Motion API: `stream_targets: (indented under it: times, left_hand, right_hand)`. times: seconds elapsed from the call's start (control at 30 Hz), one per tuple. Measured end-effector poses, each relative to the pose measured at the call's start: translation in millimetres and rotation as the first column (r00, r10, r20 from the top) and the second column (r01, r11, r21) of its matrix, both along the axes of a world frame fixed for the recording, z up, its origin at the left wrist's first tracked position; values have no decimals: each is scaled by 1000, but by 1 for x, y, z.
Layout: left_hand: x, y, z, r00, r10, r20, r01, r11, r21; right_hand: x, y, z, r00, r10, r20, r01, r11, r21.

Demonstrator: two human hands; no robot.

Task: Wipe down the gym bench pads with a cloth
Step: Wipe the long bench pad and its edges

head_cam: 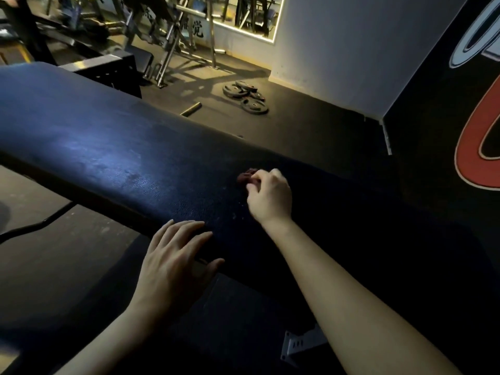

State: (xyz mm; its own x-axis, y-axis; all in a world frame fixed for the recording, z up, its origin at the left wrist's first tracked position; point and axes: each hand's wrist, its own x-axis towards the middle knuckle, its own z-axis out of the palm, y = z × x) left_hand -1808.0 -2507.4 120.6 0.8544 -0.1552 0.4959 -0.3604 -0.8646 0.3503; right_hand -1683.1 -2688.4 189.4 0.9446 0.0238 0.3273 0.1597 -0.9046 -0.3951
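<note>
R hand (270, 196): fingers curled round the cloth (246, 176), pressing it onto the bench pad (108, 147), approx. mid-width, right of centre.
L hand (176, 255): flat, fingers straight, resting on pad's near edge; held nothing, likely bracing.
Cloth: small reddish wad, mostly hidden by fingers, touching pad.
Step (judged): wiping mid-pad w/ R hand.
Doing it well: spread cloth out for more contact; long overlapping strokes along pad's length; lift L hand to wipe under it; cover edges too.
Surface: dark textured vinyl, bluish sheen at left; pale specks by R wrist prob. needed another pass.
Room: dim gym; weight plates (246, 96) and short metal tube (190, 109) lay on floor (297, 125) beyond pad; lit-edged mirror (243, 14) on far wall.
</note>
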Motion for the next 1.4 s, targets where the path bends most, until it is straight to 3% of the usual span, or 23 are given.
stream_targets:
  times: [0.07,0.13,0.17,0.2,0.23,0.27,0.33,0.37,0.43,0.5,0.53,0.6,0.63,0.7,0.73,0.8,0.87,0.93,1.0,1.17,1.27,1.4]
  left_hand:
    - [-3,5,2,998,46,31,-44,997,-71]
    - [-7,10,3,996,80,42,-73,986,-150]
    - [-9,11,3,996,81,42,-72,983,-168]
    - [-10,11,2,997,69,47,-60,983,-171]
    - [-11,12,1,997,56,54,-46,985,-169]
    - [-11,14,1,997,53,60,-42,984,-171]
    - [-9,17,1,995,86,58,-73,978,-196]
    - [-8,18,1,992,114,49,-101,971,-218]
    - [-6,19,1,987,157,24,-145,953,-266]
    - [-4,18,2,984,176,9,-166,944,-286]
    - [-3,18,3,984,180,6,-171,943,-287]
    - [-1,16,6,982,186,8,-177,946,-270]
    - [1,15,7,982,190,8,-182,949,-257]
    - [5,13,8,980,201,5,-194,951,-241]
    - [7,12,9,978,207,2,-201,949,-245]
    - [10,10,12,975,224,-2,-216,937,-273]
    - [11,6,14,966,259,-5,-249,921,-300]
    - [11,-1,18,958,287,-1,-274,912,-304]
    - [15,-15,22,963,271,-4,-260,919,-297]
    - [42,-73,23,991,75,-110,-89,989,-122]
    - [55,-120,29,975,-29,-219,31,1000,4]
    - [66,-178,45,945,-140,-297,165,984,60]
  right_hand:
    - [-46,21,-6,968,251,12,-250,966,-58]
    - [-98,14,-8,816,570,-97,-577,814,-74]
    - [-98,1,-6,774,621,-124,-631,772,-74]
    - [-83,-13,-3,795,595,-121,-605,790,-94]
    - [-60,-26,-2,877,476,-67,-481,871,-103]
    - [-31,-39,-2,962,274,-16,-274,958,-83]
    - [6,-45,0,997,-74,7,74,997,-10]
    - [10,-29,-4,997,-80,2,80,996,23]
    - [-12,20,-11,983,183,-28,-182,983,9]
    - [-40,46,-13,855,512,-77,-517,854,-62]
    - [-39,45,-6,817,570,-88,-577,811,-100]
    - [-3,27,3,896,439,-62,-443,887,-132]
    - [20,14,5,963,267,-44,-271,953,-134]
    - [41,-1,5,998,-6,-68,2,998,-58]
    - [35,7,4,997,20,-79,-22,999,-23]
    - [3,36,0,941,325,-97,-328,945,-13]
    - [-30,44,6,768,616,-175,-625,780,2]
    - [-37,25,20,701,675,-230,-702,710,-57]
    - [-27,-13,25,770,592,-238,-632,759,-157]
    - [1,-150,16,972,187,-144,-220,937,-270]
    - [10,-238,15,988,-101,-119,67,963,-260]
    - [7,-333,22,918,-356,-175,333,931,-147]
